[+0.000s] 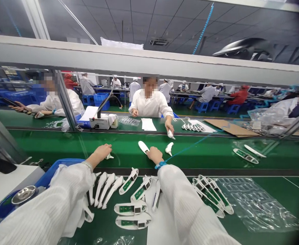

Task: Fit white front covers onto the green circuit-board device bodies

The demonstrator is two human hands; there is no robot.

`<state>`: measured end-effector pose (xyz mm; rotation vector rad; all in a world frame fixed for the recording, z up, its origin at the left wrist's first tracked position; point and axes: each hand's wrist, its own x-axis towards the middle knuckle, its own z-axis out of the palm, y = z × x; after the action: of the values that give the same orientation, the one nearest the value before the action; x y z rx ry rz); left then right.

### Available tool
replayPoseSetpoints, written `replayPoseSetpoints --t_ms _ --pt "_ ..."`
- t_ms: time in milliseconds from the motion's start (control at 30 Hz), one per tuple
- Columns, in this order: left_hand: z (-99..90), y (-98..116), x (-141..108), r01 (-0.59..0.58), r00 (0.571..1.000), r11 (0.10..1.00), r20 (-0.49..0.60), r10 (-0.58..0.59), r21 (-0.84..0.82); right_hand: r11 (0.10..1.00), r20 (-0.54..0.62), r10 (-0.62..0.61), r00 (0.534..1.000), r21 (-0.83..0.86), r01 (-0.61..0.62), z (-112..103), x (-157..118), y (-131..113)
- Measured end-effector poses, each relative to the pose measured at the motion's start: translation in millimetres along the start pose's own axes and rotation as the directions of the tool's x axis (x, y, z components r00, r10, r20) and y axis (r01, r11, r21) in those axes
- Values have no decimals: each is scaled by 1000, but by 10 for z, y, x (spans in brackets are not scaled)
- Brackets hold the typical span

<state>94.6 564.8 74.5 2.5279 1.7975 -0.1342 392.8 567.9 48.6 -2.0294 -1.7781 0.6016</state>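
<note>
Both hands reach over the green conveyor belt. My left hand is closed over a small white plastic part, and only its pointed end shows below the fingers. My right hand, with a blue wrist strap, grips the near end of a long white plastic casing half. Just right of that hand lies a white nozzle-shaped part on the belt. On the bench below my arms are several white casings with green circuit boards, more boarded casings at the right, and several slim white casing pieces.
Across the belt, a person in white holds a white part over the belt. Two casing pieces lie farther right. A clear plastic blister tray and a blue bin flank my arms. A metal rail crosses overhead.
</note>
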Motion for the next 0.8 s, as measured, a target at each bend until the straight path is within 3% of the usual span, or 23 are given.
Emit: replayPoseSetpoints --t_ms 167,300,433,533,633,733,800 --pt "-185 -2 -170 92 996 990 -2 -93 -111 998 -21 1 1000 63 1 -136 -67 -71" --pt "-446 371 -364 93 994 939 -18 -105 -331 980 -102 -18 995 194 38 -603 -290 203" --pt "-490 1259 -676 22 998 768 62 23 -640 924 -241 -36 970 362 124 -1229 -829 694" --pt "-314 2132 -941 53 979 596 158 125 -802 860 -354 -16 935 472 193 -1565 -1370 1056" --pt "-69 2914 -1111 120 957 508 236 170 -853 798 -430 55 901 561 219 -1732 -1873 1350" --pt "103 3360 -1203 125 959 496 233 162 -859 731 -459 138 878 645 222 -1792 -2290 1582" --pt "142 3413 -1260 56 979 522 149 138 -851 641 -435 186 881 733 227 -1782 -2536 1714"
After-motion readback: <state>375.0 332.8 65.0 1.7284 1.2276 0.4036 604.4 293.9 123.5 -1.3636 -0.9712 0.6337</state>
